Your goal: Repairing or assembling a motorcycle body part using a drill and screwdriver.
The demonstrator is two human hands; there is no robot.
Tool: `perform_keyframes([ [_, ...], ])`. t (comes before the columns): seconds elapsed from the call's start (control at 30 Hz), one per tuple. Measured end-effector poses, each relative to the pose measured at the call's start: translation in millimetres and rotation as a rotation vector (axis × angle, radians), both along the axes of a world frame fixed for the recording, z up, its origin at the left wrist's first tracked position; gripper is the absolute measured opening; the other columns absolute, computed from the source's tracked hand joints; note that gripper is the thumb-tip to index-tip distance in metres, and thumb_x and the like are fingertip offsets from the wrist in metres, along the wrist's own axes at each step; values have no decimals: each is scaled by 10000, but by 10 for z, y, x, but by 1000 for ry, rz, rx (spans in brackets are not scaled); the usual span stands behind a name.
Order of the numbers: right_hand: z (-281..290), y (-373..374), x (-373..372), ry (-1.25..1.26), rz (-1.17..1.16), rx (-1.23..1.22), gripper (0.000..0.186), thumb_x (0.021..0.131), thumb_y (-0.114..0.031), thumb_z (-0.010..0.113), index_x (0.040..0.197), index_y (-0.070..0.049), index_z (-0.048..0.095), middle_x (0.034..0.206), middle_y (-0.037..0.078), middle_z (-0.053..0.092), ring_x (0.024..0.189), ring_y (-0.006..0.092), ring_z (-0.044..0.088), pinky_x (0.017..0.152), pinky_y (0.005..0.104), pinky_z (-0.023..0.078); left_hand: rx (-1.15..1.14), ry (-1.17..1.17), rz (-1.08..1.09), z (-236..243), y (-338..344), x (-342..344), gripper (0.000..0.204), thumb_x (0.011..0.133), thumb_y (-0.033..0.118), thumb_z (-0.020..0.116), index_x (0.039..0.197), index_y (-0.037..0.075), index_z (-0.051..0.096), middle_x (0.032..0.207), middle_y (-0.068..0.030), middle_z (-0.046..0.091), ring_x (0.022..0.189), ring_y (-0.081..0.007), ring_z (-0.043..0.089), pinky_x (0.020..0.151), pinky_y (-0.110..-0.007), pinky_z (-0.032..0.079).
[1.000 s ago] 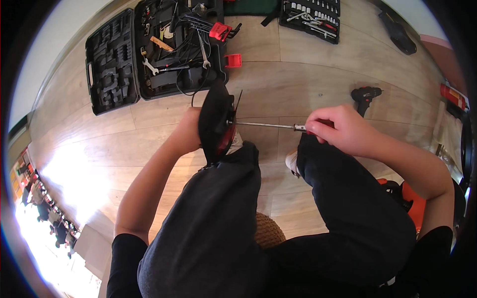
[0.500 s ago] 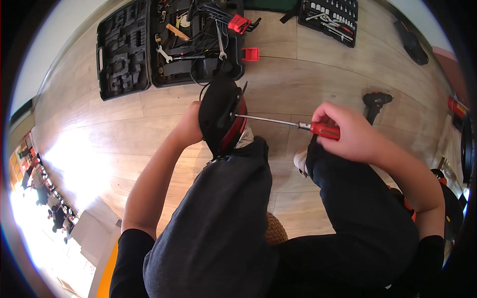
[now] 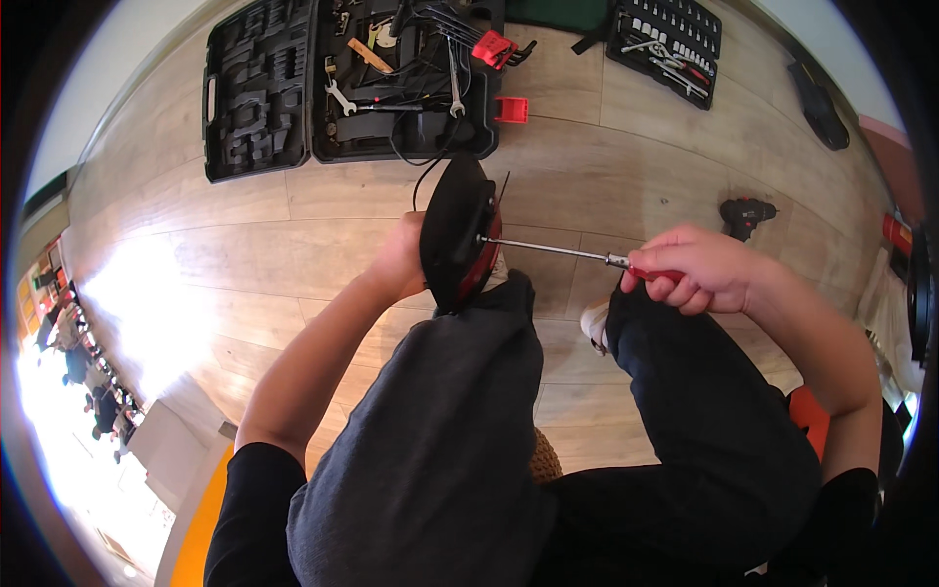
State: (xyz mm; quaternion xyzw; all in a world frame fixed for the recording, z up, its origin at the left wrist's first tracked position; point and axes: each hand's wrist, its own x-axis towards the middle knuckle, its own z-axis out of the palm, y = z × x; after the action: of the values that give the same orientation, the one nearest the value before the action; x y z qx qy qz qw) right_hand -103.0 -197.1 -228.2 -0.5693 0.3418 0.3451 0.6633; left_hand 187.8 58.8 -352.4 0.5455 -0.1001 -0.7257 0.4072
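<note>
My left hand grips a black-and-red corded device from its left side, just above my left knee. The device has a broad, flat, dark face and a red part along its right side; its exact kind I cannot tell. My fingers are partly hidden behind it. My right hand is closed around the red handle of a screwdriver. Its long metal shaft points left, nearly level, and the tip meets the right side of the device near a small round fitting.
Beyond the device lies an open black tool case with wrenches and cables. A red hex-key holder and a small red holder are beside it. Farther right are a socket set, a cordless drill and a dark shoe-like object.
The device has shifted slightly right in the picture and turned, showing less of its red side. My right fingers have wrapped further round the screwdriver handle. The tip stays at the device.
</note>
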Motion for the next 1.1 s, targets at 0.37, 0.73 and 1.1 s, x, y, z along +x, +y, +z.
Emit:
perform_keyframes([
  [0.37,69,62,-19,-672,324,-807,230,856,-25,720,1067,-1,632,906,144,628,782,264,665,609,361,534,-583,-694,-369,58,-47,39,325,780,70,748,1102,47,718,963,-205,729,905,-403,705,809,-431,561],
  [0.73,-90,88,-62,-536,404,-645,260,953,-217,721,1017,22,642,754,77,542,607,193,553,543,309,475,-610,-752,-348,24,21,-10,291,759,45,776,1042,32,709,935,-155,737,840,-335,720,764,-376,566],
  [1.1,99,209,-39,-574,203,-641,259,999,-202,671,1118,26,643,776,35,547,605,99,521,495,247,450,-688,-801,-424,-33,-33,31,310,769,53,765,1076,58,724,998,-175,732,903,-388,704,806,-409,572],
])
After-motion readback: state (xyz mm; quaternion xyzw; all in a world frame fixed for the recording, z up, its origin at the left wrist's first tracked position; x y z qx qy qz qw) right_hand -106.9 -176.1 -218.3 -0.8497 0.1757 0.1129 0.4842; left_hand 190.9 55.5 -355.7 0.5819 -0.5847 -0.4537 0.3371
